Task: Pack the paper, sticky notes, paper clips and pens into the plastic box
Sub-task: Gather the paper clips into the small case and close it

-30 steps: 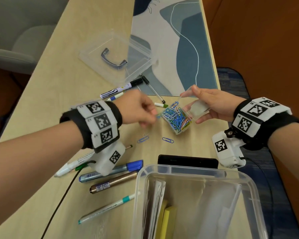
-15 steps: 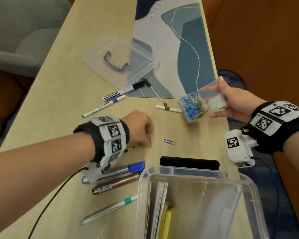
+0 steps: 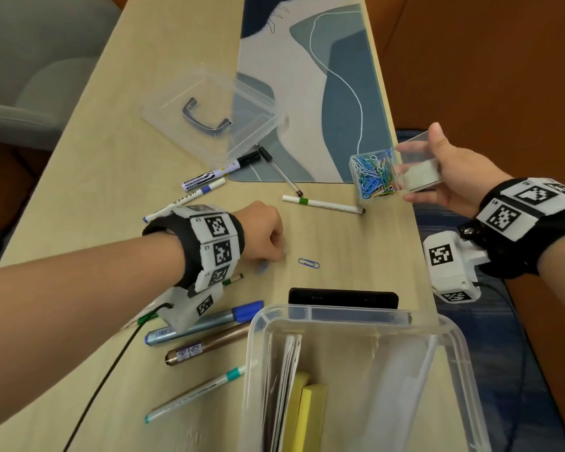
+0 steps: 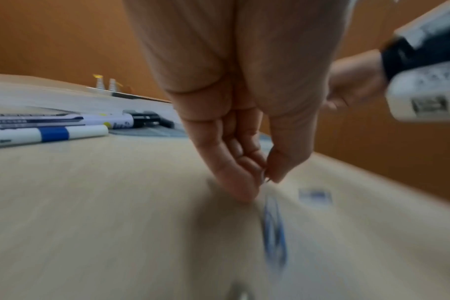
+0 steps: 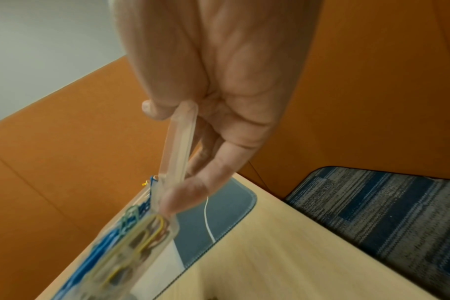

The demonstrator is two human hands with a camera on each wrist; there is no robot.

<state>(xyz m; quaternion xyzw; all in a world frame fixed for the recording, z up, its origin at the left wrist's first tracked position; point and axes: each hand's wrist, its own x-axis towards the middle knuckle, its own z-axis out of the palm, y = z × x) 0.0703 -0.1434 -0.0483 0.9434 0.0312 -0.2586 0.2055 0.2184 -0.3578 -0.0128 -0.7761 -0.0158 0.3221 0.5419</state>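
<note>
At the bottom right of the head view, the plastic box (image 3: 359, 324) is standing open on the table (image 3: 95, 177), already holding sheets of paper (image 3: 284, 380) on edge at its left wall and yellow sticky notes (image 3: 309, 415) just beside them.

- Paper clips, boxed: at mid right your right hand (image 3: 450, 171) is gripping a small clear case (image 3: 388, 172) of coloured paper clips (image 3: 374, 177), thumb on one face and fingers on the other, tilted, above the table's right edge.
- Paper clips, loose: at centre your left hand (image 3: 261, 234) is reaching down with fingers curled, fingertips (image 4: 244, 188) pinched together on a small clip (image 4: 266, 179) at the tabletop. A blurred blue clip (image 4: 274, 229) is lying just below the fingers; a second blue paper clip (image 3: 308, 263) is lying to the right of the hand, apart from it.
- Pens, lower left: a blue-capped marker (image 3: 206, 322), a bronze pen (image 3: 207, 347) and a teal-banded pen (image 3: 199, 391) are lying near the box's left side.
- Pens, centre: a green-banded white pen (image 3: 322, 204), a thin black pen (image 3: 279, 171), a black-capped marker (image 3: 221, 171) and a blue-banded marker (image 3: 185, 200) are lying beyond your left hand.
- Other: a clear lid (image 3: 212, 112) with a dark handle is lying at upper centre, partly on a blue patterned mat (image 3: 336, 93); a black phone (image 3: 343, 297) is lying against the box's far wall.
</note>
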